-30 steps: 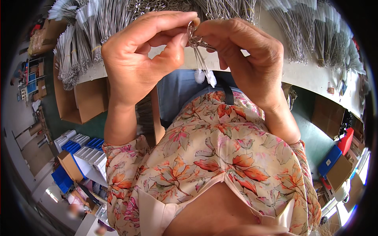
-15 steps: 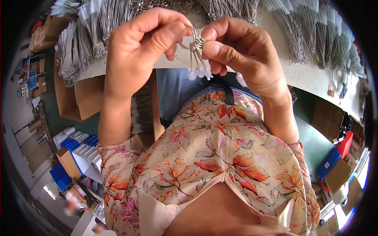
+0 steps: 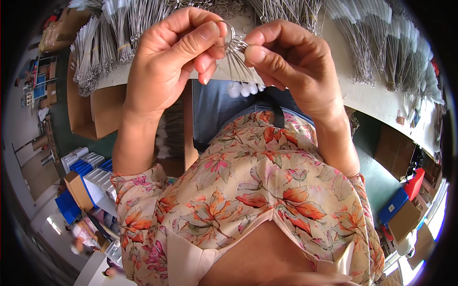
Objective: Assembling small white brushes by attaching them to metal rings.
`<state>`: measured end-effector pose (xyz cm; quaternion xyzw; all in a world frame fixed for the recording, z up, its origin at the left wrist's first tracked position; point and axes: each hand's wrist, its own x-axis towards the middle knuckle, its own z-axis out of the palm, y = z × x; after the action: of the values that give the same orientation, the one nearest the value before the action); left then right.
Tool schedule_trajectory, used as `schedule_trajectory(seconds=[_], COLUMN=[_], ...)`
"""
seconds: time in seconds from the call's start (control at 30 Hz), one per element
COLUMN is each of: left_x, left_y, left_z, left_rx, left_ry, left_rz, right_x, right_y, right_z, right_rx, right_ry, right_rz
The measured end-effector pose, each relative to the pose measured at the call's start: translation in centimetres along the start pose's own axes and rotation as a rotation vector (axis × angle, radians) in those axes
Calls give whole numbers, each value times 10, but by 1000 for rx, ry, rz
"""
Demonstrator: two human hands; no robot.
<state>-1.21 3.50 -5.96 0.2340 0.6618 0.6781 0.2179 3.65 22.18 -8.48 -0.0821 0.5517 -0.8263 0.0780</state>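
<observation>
Between my hands hangs a small set of thin wire brushes (image 3: 242, 66) with white bristle tips pointing down toward my lap. Their looped ends gather on a metal split ring (image 3: 229, 32). My left hand (image 3: 183, 52) pinches that ring between thumb and forefinger, the other fingers curled loosely. With thumb and forefinger my right hand (image 3: 291, 62) grips the brushes near their looped ends, beside the ring. My right fingers partly hide the loops, so I cannot tell whether every one is threaded.
Bundles of wire brushes (image 3: 88, 57) lie along the left of the white table (image 3: 377, 102), and more bundles (image 3: 403, 57) on its right. Loose rings (image 3: 229, 6) lie at the back. An open cardboard box (image 3: 102, 114) stands below at left. Other people (image 3: 86, 236) are at far lower left.
My left fingers have shifted slightly on the ring, which now shows more plainly. The brushes' white tips have swung a little and fanned out.
</observation>
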Motion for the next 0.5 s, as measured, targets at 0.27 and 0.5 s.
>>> schedule_trajectory(seconds=[0.27,0.5], left_x=[-5,-15], left_y=[13,-20], left_z=[1,-13], left_rx=[557,-421], left_ry=[51,190], left_rz=[97,141], right_x=[2,15], right_y=[3,25], right_z=[4,26], right_rx=[6,47], right_ry=[-15,-85], right_rz=[63,-28])
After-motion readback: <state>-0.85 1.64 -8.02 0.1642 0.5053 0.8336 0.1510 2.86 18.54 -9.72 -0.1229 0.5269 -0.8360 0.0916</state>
